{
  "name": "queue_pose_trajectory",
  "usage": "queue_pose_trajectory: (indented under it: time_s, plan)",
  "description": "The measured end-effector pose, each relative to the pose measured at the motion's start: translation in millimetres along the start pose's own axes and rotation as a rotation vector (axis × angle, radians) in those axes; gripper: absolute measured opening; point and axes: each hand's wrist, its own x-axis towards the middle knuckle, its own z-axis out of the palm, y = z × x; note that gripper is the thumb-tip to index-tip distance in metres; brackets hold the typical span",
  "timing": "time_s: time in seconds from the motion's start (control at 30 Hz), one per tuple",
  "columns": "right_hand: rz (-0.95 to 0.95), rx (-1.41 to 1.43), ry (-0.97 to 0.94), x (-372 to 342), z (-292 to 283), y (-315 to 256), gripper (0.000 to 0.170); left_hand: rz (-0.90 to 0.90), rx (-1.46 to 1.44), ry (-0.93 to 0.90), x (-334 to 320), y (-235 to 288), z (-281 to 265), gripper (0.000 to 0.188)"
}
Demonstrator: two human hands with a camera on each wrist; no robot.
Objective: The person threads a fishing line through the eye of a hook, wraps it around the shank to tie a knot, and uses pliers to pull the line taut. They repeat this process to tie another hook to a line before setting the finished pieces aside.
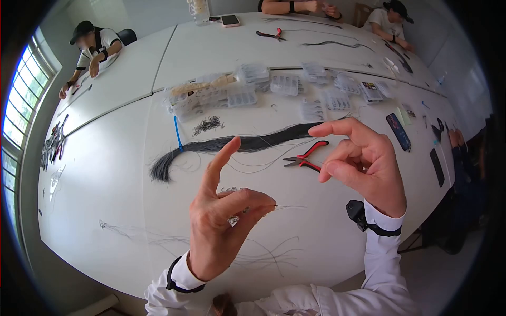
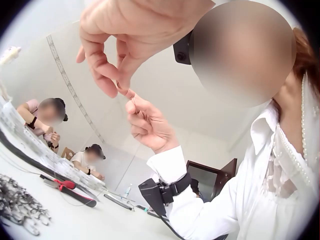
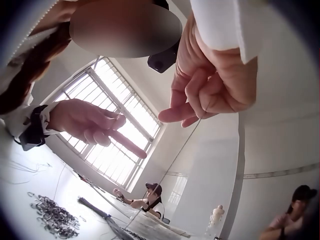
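My left hand [image 1: 219, 226] is raised over the table, thumb and curled fingers pinching a tiny dark piece, too small to identify, with a thin line [image 1: 292, 206] running out to the right. One finger points up. To its right my right hand [image 1: 366, 163] is curled with the index finger bent forward. A thin line [image 3: 175, 154] slants down from its fingers in the right wrist view. Silvery fish hooks [image 3: 55, 217] lie in a pile on the table near the left hand. Red-handled pliers [image 1: 305, 156] lie beyond, jaws apart.
A long black bundle of strands [image 1: 247, 141] with a blue tie [image 1: 177, 131] crosses the table. Dark hooks [image 1: 207, 125] lie behind it. Further back stand clear plastic boxes [image 1: 284, 84]. Loose lines [image 1: 274, 258] spread near the front edge. Several people sit around the table.
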Motion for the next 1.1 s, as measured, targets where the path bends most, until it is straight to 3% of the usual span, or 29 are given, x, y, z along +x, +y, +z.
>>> queue_pose_trajectory:
  time_s: [0.1, 0.23, 0.33, 0.43, 0.5, 0.53, 0.6, 0.63, 0.7, 0.73, 0.8, 0.9, 0.97, 1.03, 1.1]
  plan:
    - [0.043, 0.032, -0.109, -2.0, -3.3, -9.3, 0.021, 0.014, 0.03, 0.018, 0.7, 0.9, -0.2, 0.018]
    - [-0.011, 0.168, -0.104, -6.1, -1.8, -4.5, 0.027, 0.031, 0.084, -0.054, 0.1, -1.6, -0.2, 0.018]
    - [0.078, 0.25, -0.169, -6.7, -6.7, -10.9, 0.031, 0.069, -0.011, -0.062, -0.7, -6.8, 2.5, 0.013]
    - [0.128, 0.269, -0.265, -5.1, -12.3, -9.3, 0.03, 0.024, -0.082, -0.114, -1.8, -5.7, 1.4, 0.011]
    - [0.06, 0.289, -0.255, -3.7, -12.4, -6.8, 0.031, -0.13, -0.098, -0.172, -2.0, 1.1, -1.8, 0.01]
    - [0.059, 0.289, -0.251, -3.1, -13.4, -5.0, 0.031, -0.088, -0.091, -0.132, -2.2, 0.5, 1.0, 0.009]
    - [0.105, 0.168, -0.189, -1.5, -16.4, -1.4, 0.053, -0.036, -0.038, -0.134, -2.5, -0.7, 0.1, 0.009]
    - [0.106, 0.169, -0.188, 0.3, -15.9, -1.0, 0.053, 0.011, 0.015, -0.132, -3.8, -0.8, -0.1, 0.008]
    - [0.104, -0.217, -0.123, 5.4, -12.3, -0.3, 0.044, 0.039, 0.058, -0.11, -4.7, 0.8, 2.5, 0.008]
    - [0.106, -0.216, -0.123, 5.8, -10.1, 2.4, 0.044, 0.066, 0.1, -0.089, -5.6, 1.9, 3.7, 0.009]
    - [-0.23, -0.386, -0.1, 7.9, -4.5, 10.5, 0.035, 0.074, 0.131, -0.095, -7.3, 4.0, 4.4, 0.009]
    - [-0.244, -0.134, -0.262, 9.4, 13.7, 15.1, 0.034, 0.097, 0.18, -0.098, -8.1, 6.3, 4.0, 0.01]
    - [-0.21, -0.088, -0.291, 7.4, 26.0, 16.8, 0.033, 0.107, 0.203, -0.094, -8.9, 6.7, 3.7, 0.01]
    - [0.067, 0.047, -0.405, 7.1, 31.0, 13.1, 0.03, 0.131, 0.221, -0.081, -9.8, 5.0, 4.0, 0.011]
    - [0.078, -0.01, -0.393, 6.9, 32.6, 10.1, 0.026, 0.163, 0.232, -0.063, -9.8, 0.5, 5.1, 0.011]
